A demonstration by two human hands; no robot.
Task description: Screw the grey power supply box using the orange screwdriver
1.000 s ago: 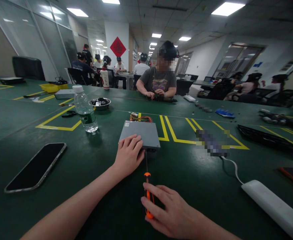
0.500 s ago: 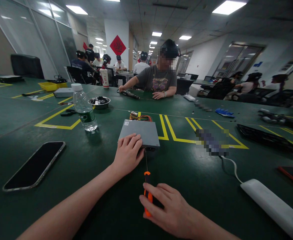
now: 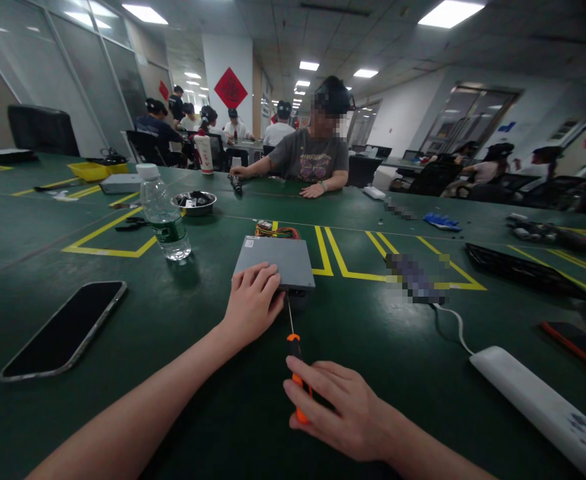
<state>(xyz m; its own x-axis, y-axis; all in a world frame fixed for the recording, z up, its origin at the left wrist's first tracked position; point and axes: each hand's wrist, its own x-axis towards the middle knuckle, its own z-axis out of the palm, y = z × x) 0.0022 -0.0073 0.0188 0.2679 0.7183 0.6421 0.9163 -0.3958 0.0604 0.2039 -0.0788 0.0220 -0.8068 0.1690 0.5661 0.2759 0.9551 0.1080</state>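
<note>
A grey metal box (image 3: 287,257) with a bundle of coloured wires (image 3: 277,231) at its far side lies on the green table. My left hand (image 3: 253,300) rests on the box's near left corner, its fingers on the top and the thumb at the front edge. In my right hand (image 3: 340,410) is an orange and black screwdriver (image 3: 294,343), held by the handle between thumb and fingers. Its thin shaft points away from me and reaches the near face of the box; the tip's exact contact is too small to tell.
Left of the box stand a water bottle (image 3: 165,217), a metal bowl (image 3: 194,203) and a phone (image 3: 65,330). A white power strip (image 3: 537,400) lies at the right, near a black panel (image 3: 523,270). Across the table, a person (image 3: 317,150) holds a dark tool.
The view has shifted slightly, moving the scene a little left. My left hand stays on the box and my right hand keeps the screwdriver. The other person's dark tool has turned and moved left.
</note>
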